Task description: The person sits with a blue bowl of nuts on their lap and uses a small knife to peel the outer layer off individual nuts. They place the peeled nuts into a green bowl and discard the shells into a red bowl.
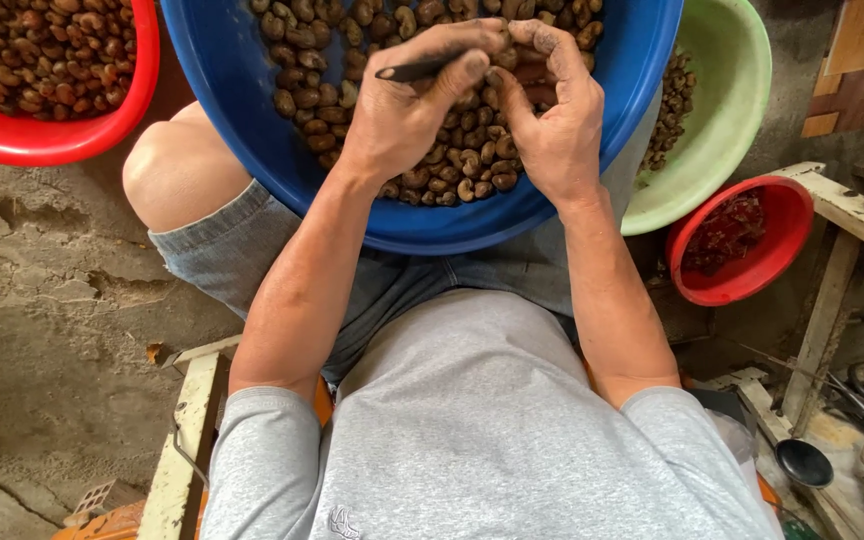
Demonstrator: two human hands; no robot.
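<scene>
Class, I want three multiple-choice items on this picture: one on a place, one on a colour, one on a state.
1. Where does the blue basin rest?
A. on the person's lap
B. on a shelf
C. on a stool

2. What colour is the small bowl at the right?
A. yellow
B. red
C. black

3. What does the left hand grip?
A. nothing
B. a cup
C. a thin dark tool

Answers: 1 A, it sits over the knees. 2 B, its rim is red. 3 C, the fingers pinch the tool while the right hand holds a nut.
</scene>
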